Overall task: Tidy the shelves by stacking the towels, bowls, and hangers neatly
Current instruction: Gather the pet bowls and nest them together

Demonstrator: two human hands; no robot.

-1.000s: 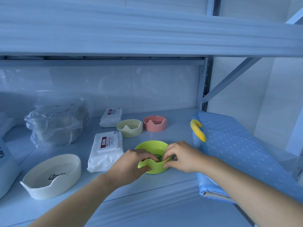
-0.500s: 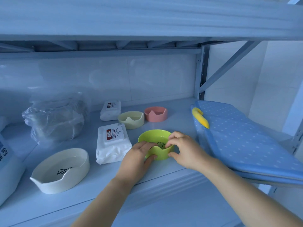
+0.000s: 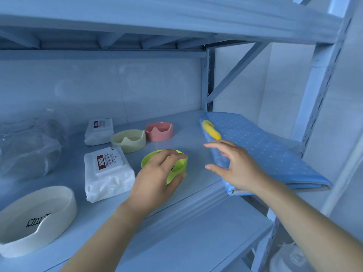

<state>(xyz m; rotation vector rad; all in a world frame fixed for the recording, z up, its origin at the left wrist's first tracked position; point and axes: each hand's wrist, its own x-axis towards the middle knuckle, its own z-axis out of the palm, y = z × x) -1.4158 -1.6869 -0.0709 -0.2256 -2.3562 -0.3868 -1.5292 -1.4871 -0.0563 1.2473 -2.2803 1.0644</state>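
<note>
The left hand (image 3: 157, 179) grips the green bowl (image 3: 180, 165) near the front edge of the shelf (image 3: 192, 146), its fingers (image 3: 170, 155) curled over the far rim and the thumb pressed against the near wall. Whether the bowl sits flat on the shelf or is tipped off it, I cannot tell. The right hand (image 3: 237, 169) holds nothing: its fingers are spread and loose, apart from the bowl on its right side, over the near corner of the blue dotted cloth (image 3: 265, 150). The likely stacking partners lie beyond the left hand's fingers. The cream bowl (image 3: 128, 141) is behind and to the left, and the pink bowl (image 3: 159, 132) just beside it is almost straight behind. The big white bowl (image 3: 39, 214) sits well apart at the front left, past a pack of wipes (image 3: 107, 169). The left hand already has the bowl and is nearer to both small bowls, so a short push away from the body would probably bring it to them.
</note>
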